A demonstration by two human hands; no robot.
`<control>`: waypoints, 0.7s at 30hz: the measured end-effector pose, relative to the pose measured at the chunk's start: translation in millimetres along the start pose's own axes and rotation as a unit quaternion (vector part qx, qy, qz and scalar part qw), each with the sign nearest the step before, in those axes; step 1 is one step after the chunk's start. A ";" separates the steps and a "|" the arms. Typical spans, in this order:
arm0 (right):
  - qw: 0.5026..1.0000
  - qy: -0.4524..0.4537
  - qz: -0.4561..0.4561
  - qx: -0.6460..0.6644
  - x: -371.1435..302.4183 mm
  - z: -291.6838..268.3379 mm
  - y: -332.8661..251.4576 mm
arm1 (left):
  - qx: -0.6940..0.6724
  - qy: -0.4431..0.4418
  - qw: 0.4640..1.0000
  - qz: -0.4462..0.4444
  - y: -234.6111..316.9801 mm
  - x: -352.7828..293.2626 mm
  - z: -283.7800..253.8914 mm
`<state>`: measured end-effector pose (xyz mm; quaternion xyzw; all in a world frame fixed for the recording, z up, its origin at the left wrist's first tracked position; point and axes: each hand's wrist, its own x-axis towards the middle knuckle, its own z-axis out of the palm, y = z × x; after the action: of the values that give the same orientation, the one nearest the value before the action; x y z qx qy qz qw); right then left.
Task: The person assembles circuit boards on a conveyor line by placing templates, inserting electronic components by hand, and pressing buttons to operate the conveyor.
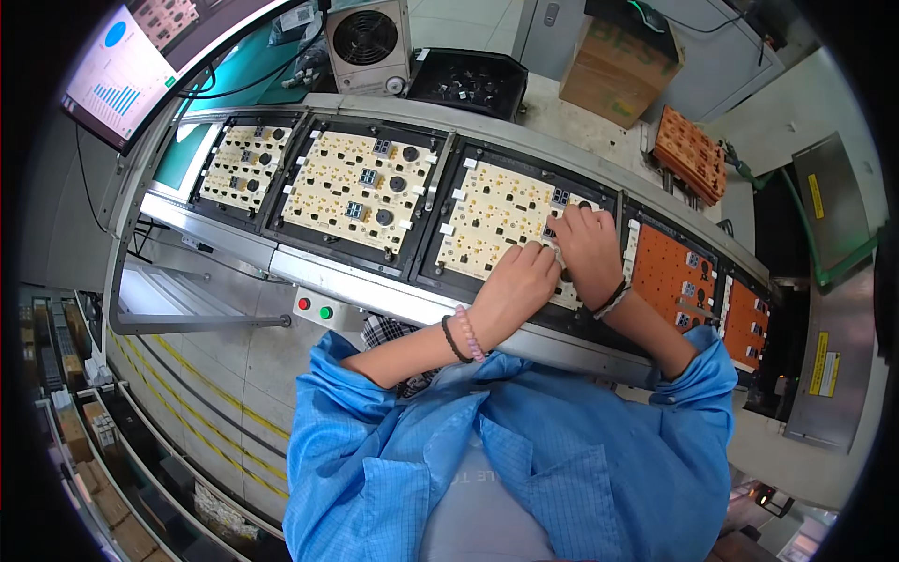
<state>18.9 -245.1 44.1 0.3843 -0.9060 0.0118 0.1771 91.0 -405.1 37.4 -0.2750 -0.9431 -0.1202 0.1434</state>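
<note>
A cream circuit board panel [492,211] lies in a black carrier tray [431,245] in front of me. My left hand [515,292] rests over the panel's near right part, its fingers bent down and pressed together. Right beside it, my right hand [590,251] curls its fingers onto the same panel near a dark digit display [560,197]. The two hands nearly touch. Whatever the fingertips hold is hidden under them. A round black part [585,204] shows just beyond the right hand.
More cream boards [318,183] sit in carriers to the left, with orange boards [670,272] to the right. Behind the line stand a fan unit [367,47], a black parts bin [468,82], a cardboard box [618,70] and stacked orange boards [691,155]. A button box [325,307] hangs in front.
</note>
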 end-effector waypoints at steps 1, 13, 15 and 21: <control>0.998 -0.009 -0.009 0.058 0.9 0.7 6.6 | -0.002 -0.002 1.000 0.000 -1.3 0.1 1.1; 0.992 -0.005 0.013 -0.124 38.8 12.1 25.7 | -0.004 0.013 1.000 -0.004 -1.6 -5.7 7.1; 0.992 -0.028 0.005 -0.124 44.0 11.4 25.6 | -0.028 0.043 0.999 -0.005 -6.1 -9.6 8.9; 0.973 -0.227 -0.042 0.010 113.1 -17.8 59.5 | -0.192 0.113 0.973 -0.067 -24.4 -45.8 -32.4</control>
<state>-89.8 -278.6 105.0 0.4162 -0.9055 -0.0737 -0.0371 121.1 -457.2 48.5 -0.2177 -0.8965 -0.3386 0.1852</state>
